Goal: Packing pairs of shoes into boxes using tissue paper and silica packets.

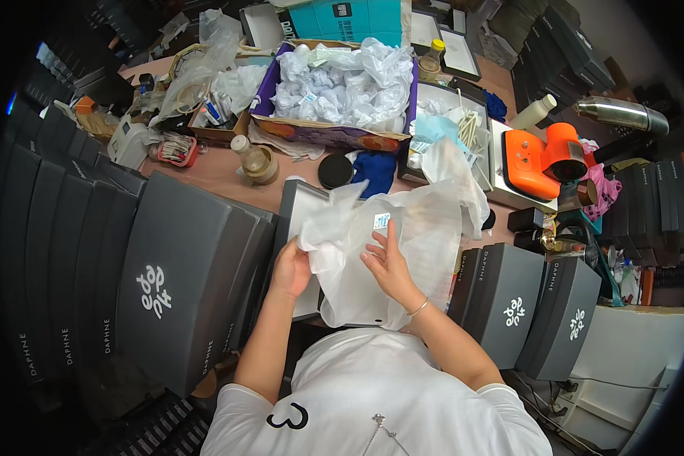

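A sheet of thin white tissue paper [425,228] is spread in front of me, crumpled at its left side. My left hand [290,270] is closed on that bunched left part. My right hand [390,267] lies over the middle of the sheet with its fingers apart, the index finger stretched toward a small white and blue sticker [381,221] on the paper. Beneath the sheet, a shallow grey box part [304,199] shows at the left. The paper hides most of it, and I cannot tell whether anything else lies under the sheet.
Dark grey shoeboxes stand at my left [175,266] and right [501,304]. A purple carton [334,134] full of crumpled white paper stands at the back. Nearer are a glue bottle [255,161], a round black lid [335,172] and a blue cloth [375,172]. An orange device [539,163] sits at right.
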Demonstrator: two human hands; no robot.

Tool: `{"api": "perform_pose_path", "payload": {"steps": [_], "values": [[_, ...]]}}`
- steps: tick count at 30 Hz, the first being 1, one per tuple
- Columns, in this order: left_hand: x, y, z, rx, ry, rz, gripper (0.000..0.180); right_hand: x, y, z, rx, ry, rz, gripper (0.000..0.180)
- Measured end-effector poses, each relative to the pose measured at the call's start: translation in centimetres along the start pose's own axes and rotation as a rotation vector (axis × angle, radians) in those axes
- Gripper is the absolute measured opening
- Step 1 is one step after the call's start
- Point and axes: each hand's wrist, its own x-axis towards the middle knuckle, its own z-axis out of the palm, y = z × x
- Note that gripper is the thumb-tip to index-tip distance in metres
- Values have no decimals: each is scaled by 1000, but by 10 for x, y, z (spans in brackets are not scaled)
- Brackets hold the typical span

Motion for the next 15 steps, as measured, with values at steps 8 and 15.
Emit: {"api": "perform_pose_path", "payload": {"steps": [8, 15], "values": [[-49, -20, -6, 153, 12, 269, 38, -41, -2, -34, -1187, 53, -357, 82], [2, -98, -45, 872, 330, 400, 53, -53, -14, -92, -1055, 358, -103, 76]]}}
